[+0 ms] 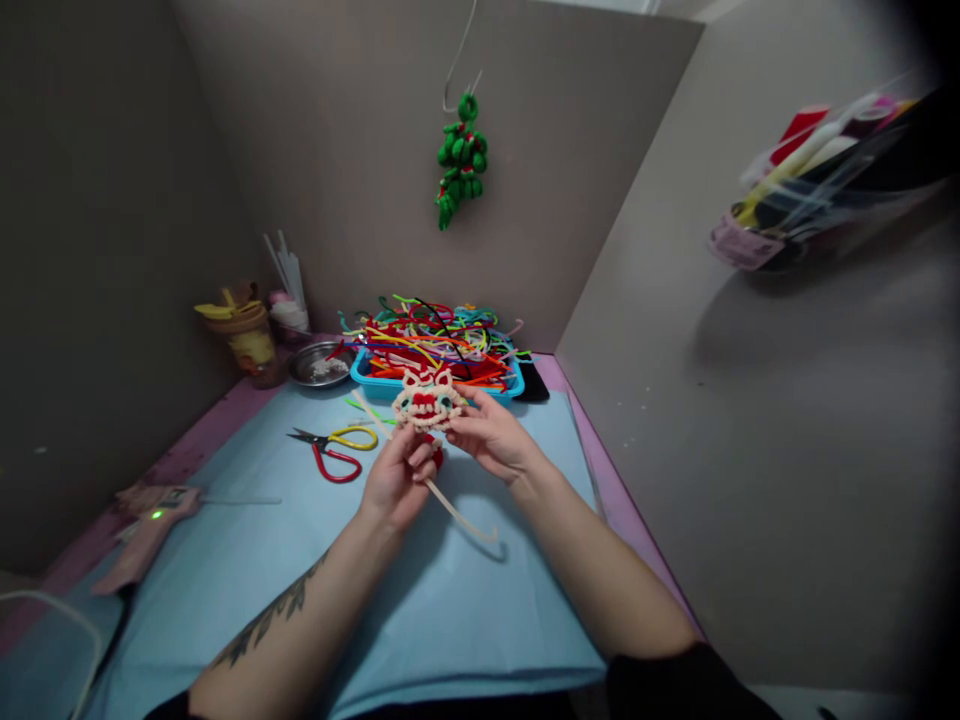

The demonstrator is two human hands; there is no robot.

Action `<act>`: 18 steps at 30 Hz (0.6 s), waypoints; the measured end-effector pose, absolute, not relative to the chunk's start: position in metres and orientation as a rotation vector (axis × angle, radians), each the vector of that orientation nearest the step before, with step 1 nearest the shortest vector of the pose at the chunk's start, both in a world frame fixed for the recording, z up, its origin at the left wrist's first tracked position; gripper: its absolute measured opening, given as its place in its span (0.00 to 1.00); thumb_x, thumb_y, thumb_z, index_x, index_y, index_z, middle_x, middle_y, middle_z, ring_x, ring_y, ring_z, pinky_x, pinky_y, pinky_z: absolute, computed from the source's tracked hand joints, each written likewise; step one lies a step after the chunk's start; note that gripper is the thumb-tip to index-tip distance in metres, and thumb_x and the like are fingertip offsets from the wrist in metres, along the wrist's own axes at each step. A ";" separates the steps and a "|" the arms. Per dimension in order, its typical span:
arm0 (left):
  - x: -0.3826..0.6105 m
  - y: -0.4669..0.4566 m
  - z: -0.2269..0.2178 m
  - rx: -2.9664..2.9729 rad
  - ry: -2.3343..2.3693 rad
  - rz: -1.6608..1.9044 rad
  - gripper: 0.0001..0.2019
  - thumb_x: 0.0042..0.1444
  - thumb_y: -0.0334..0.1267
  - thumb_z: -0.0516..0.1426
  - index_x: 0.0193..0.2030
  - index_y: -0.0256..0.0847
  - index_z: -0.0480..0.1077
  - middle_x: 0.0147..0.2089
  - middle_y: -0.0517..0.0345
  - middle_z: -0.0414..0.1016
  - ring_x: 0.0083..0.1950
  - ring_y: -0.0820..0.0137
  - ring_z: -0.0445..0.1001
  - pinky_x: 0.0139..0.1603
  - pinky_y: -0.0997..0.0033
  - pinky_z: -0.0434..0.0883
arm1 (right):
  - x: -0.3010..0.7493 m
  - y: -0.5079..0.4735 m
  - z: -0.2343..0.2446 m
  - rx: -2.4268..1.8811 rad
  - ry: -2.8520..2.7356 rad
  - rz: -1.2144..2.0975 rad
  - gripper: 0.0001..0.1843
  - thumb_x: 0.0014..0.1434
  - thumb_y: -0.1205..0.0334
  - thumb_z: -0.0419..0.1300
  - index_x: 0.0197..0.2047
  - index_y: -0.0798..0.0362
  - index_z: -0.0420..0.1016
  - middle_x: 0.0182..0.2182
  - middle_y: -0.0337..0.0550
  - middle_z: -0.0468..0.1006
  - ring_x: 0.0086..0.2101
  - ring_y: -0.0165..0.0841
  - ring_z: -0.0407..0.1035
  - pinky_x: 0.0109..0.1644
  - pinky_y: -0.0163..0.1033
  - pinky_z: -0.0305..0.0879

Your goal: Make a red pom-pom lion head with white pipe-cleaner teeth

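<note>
Both hands hold a small pipe-cleaner animal head (424, 402) in cream and red, with ears, greenish eyes and a wide red mouth, raised over the blue cloth. My left hand (397, 475) grips it from below, fingers curled. A long cream pipe cleaner (461, 520) passes by that hand, one end bent near the cloth. Below the head, a red part shows by the left fingers. My right hand (491, 435) pinches the head's right side between thumb and fingers. Left of the hands lie open scissors (335, 450) with one yellow and one red handle.
A blue basket (360, 380) heaped with colourful pipe cleaners (435, 340) stands behind the hands. A metal dish (321, 364) and a tool cup (251, 340) are at back left. A pink glue gun (150, 525) lies left. Green decoration (461, 155) hangs on the wall.
</note>
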State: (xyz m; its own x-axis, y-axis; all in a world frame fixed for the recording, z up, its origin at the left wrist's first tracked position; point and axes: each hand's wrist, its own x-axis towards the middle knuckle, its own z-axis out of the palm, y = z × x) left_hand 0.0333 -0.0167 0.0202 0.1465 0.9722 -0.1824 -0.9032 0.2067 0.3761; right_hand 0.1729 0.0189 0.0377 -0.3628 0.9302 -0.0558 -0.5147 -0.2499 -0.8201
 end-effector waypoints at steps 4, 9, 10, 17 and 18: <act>0.034 -0.016 0.024 0.154 0.446 1.327 0.01 0.59 0.28 0.54 0.38 0.35 0.65 0.26 0.67 0.62 0.15 0.86 0.54 0.11 0.87 0.52 | 0.174 0.018 0.040 -0.666 -0.905 1.808 0.29 0.37 0.76 0.69 0.43 0.50 0.68 0.34 0.36 0.76 0.32 0.27 0.72 0.34 0.31 0.69; 0.034 -0.015 0.024 0.077 0.467 1.300 0.05 0.61 0.27 0.49 0.34 0.34 0.64 0.23 0.67 0.59 0.15 0.86 0.55 0.11 0.86 0.52 | 0.174 0.016 0.044 -0.654 -0.923 1.784 0.30 0.36 0.77 0.68 0.44 0.51 0.68 0.34 0.37 0.77 0.33 0.28 0.72 0.35 0.31 0.69; 0.034 -0.015 0.024 0.073 0.467 1.299 0.06 0.61 0.27 0.49 0.34 0.34 0.64 0.23 0.67 0.59 0.15 0.86 0.55 0.11 0.86 0.52 | 0.174 0.016 0.044 -0.655 -0.923 1.782 0.29 0.37 0.76 0.68 0.43 0.51 0.68 0.33 0.37 0.77 0.33 0.28 0.72 0.35 0.31 0.69; 0.035 -0.016 0.023 0.112 0.442 1.302 0.03 0.61 0.28 0.51 0.37 0.35 0.65 0.24 0.67 0.60 0.15 0.85 0.55 0.11 0.86 0.52 | 0.175 0.016 0.045 -0.698 -0.874 1.785 0.25 0.40 0.69 0.70 0.42 0.51 0.67 0.33 0.37 0.77 0.31 0.28 0.72 0.32 0.31 0.68; 0.035 -0.016 0.023 0.122 0.434 1.304 0.02 0.61 0.28 0.52 0.37 0.35 0.65 0.24 0.68 0.60 0.16 0.85 0.55 0.11 0.86 0.52 | 0.175 0.016 0.045 -0.711 -0.866 1.783 0.25 0.40 0.69 0.70 0.42 0.51 0.67 0.33 0.37 0.77 0.31 0.27 0.72 0.32 0.31 0.68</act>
